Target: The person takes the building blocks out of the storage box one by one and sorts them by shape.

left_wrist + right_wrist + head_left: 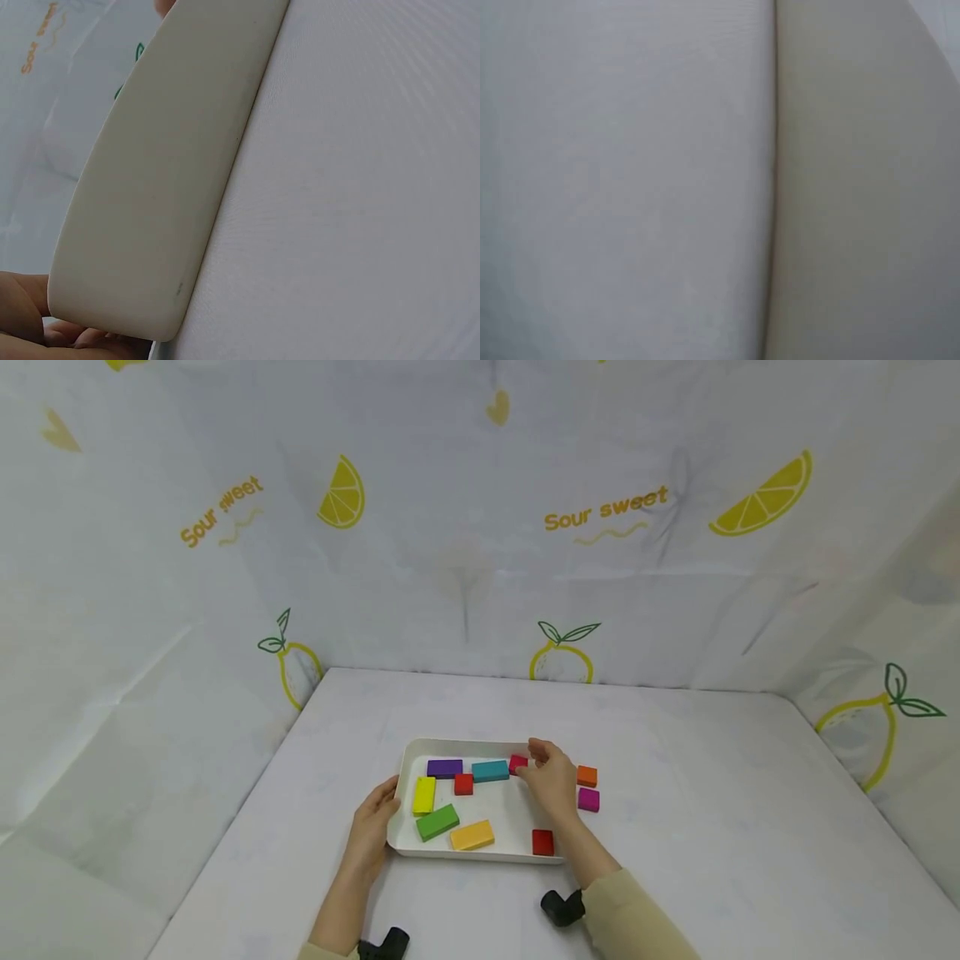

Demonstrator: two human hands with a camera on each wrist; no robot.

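A white tray [517, 857] lies on the table, holding several coloured blocks. My left hand [369, 827] grips its left side; in the left wrist view, fingers [19, 307] lie at the end of the tray wall [150, 187]. My right hand [551, 781] reaches over the tray's far right part and pinches a small crimson block [517, 763] between thumb and fingers. Left of that block lie a teal block [491, 771], a red block [463, 784] and a purple block [445, 768]. The right wrist view shows just the tray's outer wall [855, 187] and tablecloth.
Inside the tray are also a yellow block [423, 796], a green block [438, 822], an amber block [472, 836] and a red block [543, 842]. Outside its right side, an orange block [587, 776] and a magenta block [588, 799] rest on the white tablecloth [712, 827].
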